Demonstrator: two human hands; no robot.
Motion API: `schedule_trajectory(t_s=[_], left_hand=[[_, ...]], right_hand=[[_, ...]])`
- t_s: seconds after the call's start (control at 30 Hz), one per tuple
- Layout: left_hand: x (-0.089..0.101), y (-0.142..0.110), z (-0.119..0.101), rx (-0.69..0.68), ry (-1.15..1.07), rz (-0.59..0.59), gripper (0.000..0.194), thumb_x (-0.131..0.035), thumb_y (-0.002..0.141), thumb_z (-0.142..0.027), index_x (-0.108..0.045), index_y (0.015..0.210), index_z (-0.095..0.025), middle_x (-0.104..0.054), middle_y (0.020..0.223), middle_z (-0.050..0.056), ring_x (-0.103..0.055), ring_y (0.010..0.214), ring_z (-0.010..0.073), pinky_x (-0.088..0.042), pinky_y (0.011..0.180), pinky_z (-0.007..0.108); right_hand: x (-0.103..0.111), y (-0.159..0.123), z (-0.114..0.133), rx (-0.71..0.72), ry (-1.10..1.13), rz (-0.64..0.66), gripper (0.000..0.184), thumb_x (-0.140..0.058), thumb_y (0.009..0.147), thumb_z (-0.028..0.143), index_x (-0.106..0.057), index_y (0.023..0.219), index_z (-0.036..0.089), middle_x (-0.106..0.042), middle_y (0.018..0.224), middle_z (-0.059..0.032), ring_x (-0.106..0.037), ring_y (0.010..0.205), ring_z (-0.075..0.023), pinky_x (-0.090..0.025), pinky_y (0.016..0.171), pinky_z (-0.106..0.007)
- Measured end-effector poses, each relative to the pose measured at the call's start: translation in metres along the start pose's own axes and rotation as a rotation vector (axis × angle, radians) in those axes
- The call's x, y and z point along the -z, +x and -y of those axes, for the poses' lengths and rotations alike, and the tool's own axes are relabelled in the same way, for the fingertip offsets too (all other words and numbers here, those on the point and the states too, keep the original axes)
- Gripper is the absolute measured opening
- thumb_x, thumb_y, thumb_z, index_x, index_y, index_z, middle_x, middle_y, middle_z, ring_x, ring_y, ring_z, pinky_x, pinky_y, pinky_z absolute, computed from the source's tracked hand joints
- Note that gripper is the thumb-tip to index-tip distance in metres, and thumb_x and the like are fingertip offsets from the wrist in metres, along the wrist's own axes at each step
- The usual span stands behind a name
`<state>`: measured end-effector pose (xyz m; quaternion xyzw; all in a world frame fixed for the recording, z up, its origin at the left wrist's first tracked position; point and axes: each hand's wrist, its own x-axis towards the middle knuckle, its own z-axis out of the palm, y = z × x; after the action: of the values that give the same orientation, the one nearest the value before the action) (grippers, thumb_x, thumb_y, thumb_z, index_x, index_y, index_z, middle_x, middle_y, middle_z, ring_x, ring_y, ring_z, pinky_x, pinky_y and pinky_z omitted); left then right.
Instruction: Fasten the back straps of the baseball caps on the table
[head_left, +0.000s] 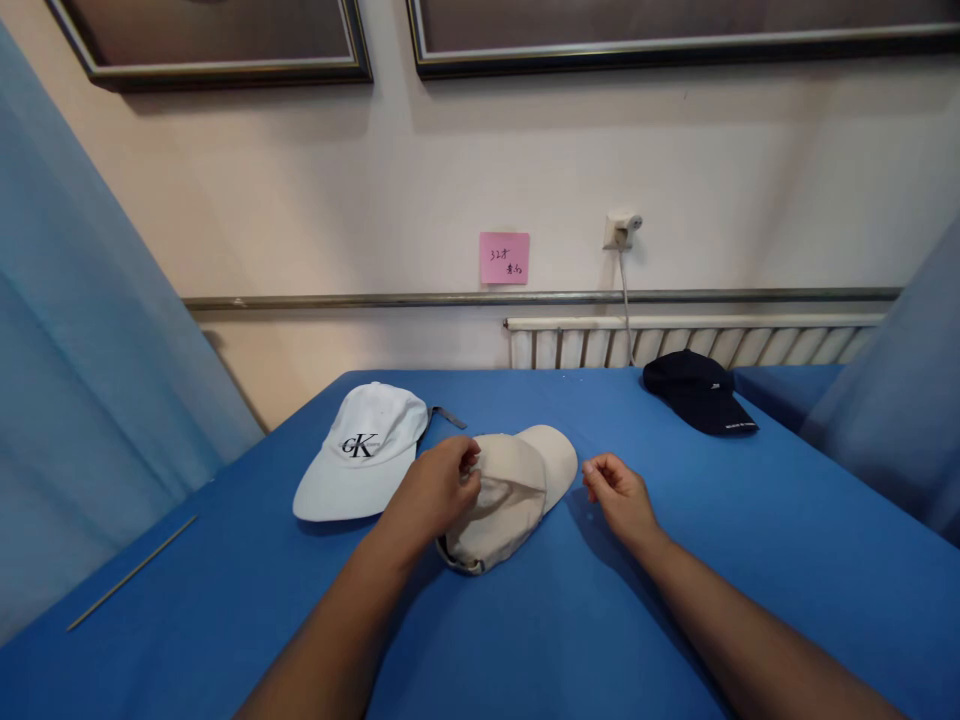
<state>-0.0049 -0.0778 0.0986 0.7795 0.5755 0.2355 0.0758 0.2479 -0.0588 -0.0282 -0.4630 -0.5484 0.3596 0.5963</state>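
Observation:
A beige baseball cap [504, 500] lies in the middle of the blue-covered table, its brim pointing to the upper right and its strap end toward me. My left hand [442, 482] is at the cap's left side, fingers curled, with a gap between thumb and fingertips. Whether it touches the fabric is hard to see. To the right of the brim, apart from it, my right hand [621, 500] hovers with fingers bent in and thumb against them, nothing visible in them. A white cap [375, 440] with black letters sits left of my left hand.
A black cap [694, 390] lies at the table's back right. On the left side of the table [480, 650] is a thin stick [131, 573]. Behind are a radiator [697, 340], a plugged-in cord [624, 290] and a pink note [504, 258]. Blue curtains [97, 360] hang at both sides.

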Motion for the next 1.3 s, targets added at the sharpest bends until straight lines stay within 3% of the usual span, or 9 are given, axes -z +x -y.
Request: schedule_trajectory(t_s=[0.23, 0.43, 0.67, 0.9, 1.13, 1.3], left_hand=[[0.0, 0.0, 0.0, 0.026, 0.035, -0.011, 0.021, -0.054, 0.078, -0.022, -0.059, 0.098, -0.019, -0.068, 0.093, 0.008, -0.064, 0.082, 0.0241, -0.044, 0.07, 0.033], [0.0, 0.0, -0.002, 0.06, 0.032, 0.014, 0.02, -0.053, 0.078, -0.022, -0.059, 0.097, -0.019, -0.068, 0.093, 0.007, -0.065, 0.081, 0.0226, -0.045, 0.071, 0.032], [-0.003, 0.004, -0.003, 0.054, -0.044, -0.036, 0.022, -0.053, 0.076, -0.019, -0.06, 0.097, -0.017, -0.068, 0.092, 0.007, -0.064, 0.083, 0.0218, -0.047, 0.074, 0.032], [0.0, 0.019, 0.003, 0.034, -0.078, -0.05, 0.03, -0.053, 0.074, -0.017, -0.059, 0.103, -0.017, -0.066, 0.087, 0.003, -0.062, 0.077, 0.0176, -0.047, 0.07, 0.029], [0.01, 0.04, 0.0, -0.126, -0.006, 0.004, 0.032, -0.052, 0.071, -0.013, -0.059, 0.102, -0.018, -0.065, 0.083, 0.001, -0.061, 0.073, 0.0157, -0.047, 0.068, 0.027], [0.005, 0.039, 0.007, -0.067, -0.009, 0.028, 0.033, -0.052, 0.069, -0.011, -0.059, 0.101, -0.016, -0.066, 0.089, 0.004, -0.063, 0.077, 0.0168, -0.05, 0.072, 0.028]], right_hand=[[-0.001, -0.001, 0.001, -0.026, -0.006, 0.018, 0.033, -0.059, 0.083, 0.051, -0.057, 0.075, 0.019, -0.055, 0.06, 0.0024, -0.049, 0.052, -0.0122, -0.04, 0.05, -0.024], [-0.003, -0.001, 0.002, -0.052, 0.016, 0.039, 0.033, -0.059, 0.082, 0.051, -0.056, 0.075, 0.019, -0.055, 0.062, 0.0024, -0.048, 0.052, -0.0115, -0.039, 0.052, -0.023], [-0.003, 0.0, 0.002, -0.058, 0.009, 0.037, 0.034, -0.059, 0.082, 0.051, -0.056, 0.074, 0.019, -0.054, 0.061, 0.0027, -0.048, 0.053, -0.0116, -0.038, 0.051, -0.023], [0.0, 0.007, 0.001, -0.031, 0.009, -0.013, 0.033, -0.058, 0.083, 0.051, -0.056, 0.075, 0.019, -0.055, 0.061, 0.003, -0.048, 0.053, -0.0116, -0.039, 0.053, -0.024], [0.008, 0.02, -0.006, -0.02, -0.01, -0.128, 0.03, -0.056, 0.082, 0.049, -0.056, 0.079, 0.019, -0.058, 0.066, 0.0012, -0.052, 0.057, -0.0135, -0.043, 0.057, -0.026], [0.01, 0.028, -0.019, -0.078, -0.102, -0.147, 0.024, -0.054, 0.079, 0.044, -0.057, 0.079, 0.02, -0.06, 0.064, 0.0008, -0.057, 0.06, -0.0158, -0.045, 0.062, -0.028]])
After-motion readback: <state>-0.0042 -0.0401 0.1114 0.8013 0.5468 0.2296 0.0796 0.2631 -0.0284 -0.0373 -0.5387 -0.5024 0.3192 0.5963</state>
